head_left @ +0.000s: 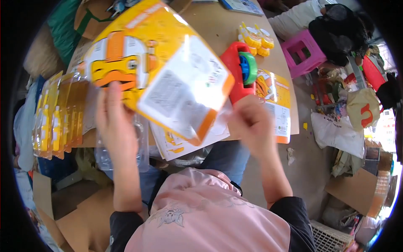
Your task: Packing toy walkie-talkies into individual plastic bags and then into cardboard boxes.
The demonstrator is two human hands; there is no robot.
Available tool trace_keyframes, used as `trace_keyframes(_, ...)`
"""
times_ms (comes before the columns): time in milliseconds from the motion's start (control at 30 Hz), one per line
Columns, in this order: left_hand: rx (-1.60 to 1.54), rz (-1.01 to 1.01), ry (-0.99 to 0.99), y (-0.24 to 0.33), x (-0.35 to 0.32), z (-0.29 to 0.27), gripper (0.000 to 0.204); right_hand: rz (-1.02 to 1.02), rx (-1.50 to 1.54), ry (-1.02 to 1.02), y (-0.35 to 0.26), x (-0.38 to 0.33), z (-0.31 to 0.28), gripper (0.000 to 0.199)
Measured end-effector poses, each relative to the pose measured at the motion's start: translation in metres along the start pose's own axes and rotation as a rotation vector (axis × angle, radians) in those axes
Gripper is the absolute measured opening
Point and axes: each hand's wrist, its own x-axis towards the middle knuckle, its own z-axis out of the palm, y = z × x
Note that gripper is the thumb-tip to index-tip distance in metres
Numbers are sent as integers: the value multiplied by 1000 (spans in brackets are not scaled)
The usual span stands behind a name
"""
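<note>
My left hand (114, 122) grips a large yellow and orange printed card (138, 50), held up and tilted over the table. A second card with a white back and orange edge (184, 90) overlaps it; my right hand (252, 124) pinches its lower right part, fingers blurred. A clear plastic blister shell (140, 147) hangs below my left hand. Behind the cards a red toy with a green and blue wheel (241, 69) lies on the brown table (218, 29).
A stack of packed yellow blister cards (58, 113) stands at the left. Small yellow toys (256, 40) and another printed card (279, 105) lie on the table's right side. A pink stool (302, 52), bags, cardboard and clutter fill the floor to the right.
</note>
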Motion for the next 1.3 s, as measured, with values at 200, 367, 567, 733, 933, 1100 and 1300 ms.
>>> trace_keyframes(200,-136,66,88,-4,16,-21,39,322,-242,257,65,18,-72,29)
trace_keyframes(367,-112,67,226,-4,9,-9,45,340,-187,7,92,12,-63,30)
trace_keyframes(567,25,138,311,-5,12,-16,48,394,89,243,83,-7,-59,23)
trace_keyframes(733,101,182,362,-4,14,-11,46,500,120,240,93,-23,-54,26)
trace_keyframes(933,115,212,309,-6,9,-7,43,414,42,265,64,-21,-64,12)
trace_keyframes(1100,220,291,293,-14,2,-5,38,274,476,25,-9,-2,-35,26)
trace_keyframes(1300,246,323,210,-11,-13,-8,37,234,720,-1,-22,21,-11,56)
